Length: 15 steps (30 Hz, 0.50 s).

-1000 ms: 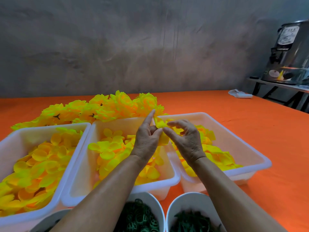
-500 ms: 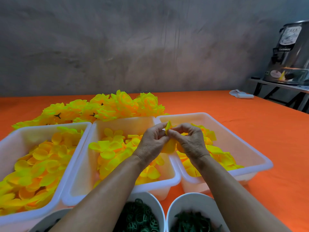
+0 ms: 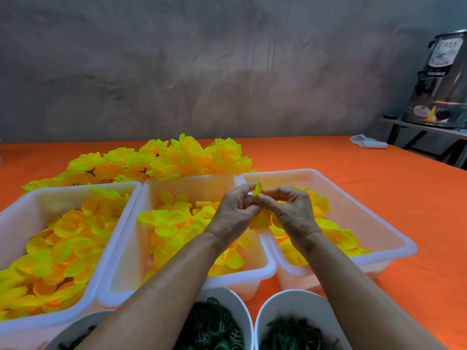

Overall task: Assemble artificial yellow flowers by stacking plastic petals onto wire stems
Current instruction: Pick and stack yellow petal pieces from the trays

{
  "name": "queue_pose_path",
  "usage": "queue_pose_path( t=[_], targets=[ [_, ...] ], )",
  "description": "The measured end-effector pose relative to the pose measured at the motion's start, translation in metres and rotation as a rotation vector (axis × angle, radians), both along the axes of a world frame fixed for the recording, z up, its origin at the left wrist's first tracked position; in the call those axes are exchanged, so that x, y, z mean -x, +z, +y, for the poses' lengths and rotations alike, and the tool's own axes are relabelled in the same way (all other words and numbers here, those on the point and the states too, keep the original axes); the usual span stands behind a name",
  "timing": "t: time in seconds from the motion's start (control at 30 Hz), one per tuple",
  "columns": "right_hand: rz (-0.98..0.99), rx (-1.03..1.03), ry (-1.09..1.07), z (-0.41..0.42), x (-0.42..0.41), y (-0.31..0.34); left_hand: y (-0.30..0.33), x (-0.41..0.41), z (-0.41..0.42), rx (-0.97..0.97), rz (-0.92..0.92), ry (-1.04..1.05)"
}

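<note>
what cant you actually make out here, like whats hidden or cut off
Head view, the only one:
- Wire stem: not visible; the left hand and right hand cover all but a petal between their fingertips.
- Green parts in the bowls: cut off by the bottom edge and crossed by the forearms.
- Left bin: cut off by the left edge.
- Urn label: too small to read.
</note>
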State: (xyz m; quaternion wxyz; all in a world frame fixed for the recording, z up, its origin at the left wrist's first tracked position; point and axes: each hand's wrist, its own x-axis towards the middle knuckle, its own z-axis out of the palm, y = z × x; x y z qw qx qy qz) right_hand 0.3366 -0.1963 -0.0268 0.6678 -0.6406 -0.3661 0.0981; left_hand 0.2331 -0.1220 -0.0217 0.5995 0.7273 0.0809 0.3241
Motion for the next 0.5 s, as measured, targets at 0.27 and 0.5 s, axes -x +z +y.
queue_pose_path(
  t=[0.27,0.5],
  targets=[
    [-0.285,-0.013,-0.087,0.0030,0.0044,0.0021,-0.0028,-0.0054,0.0030,0.035,0.018,0.124],
    [-0.442,0.033,-0.191,0.0055,0.0041,0.0015,-0.0065,-0.0100,0.0068,0.109,0.023,0.164]
  ],
)
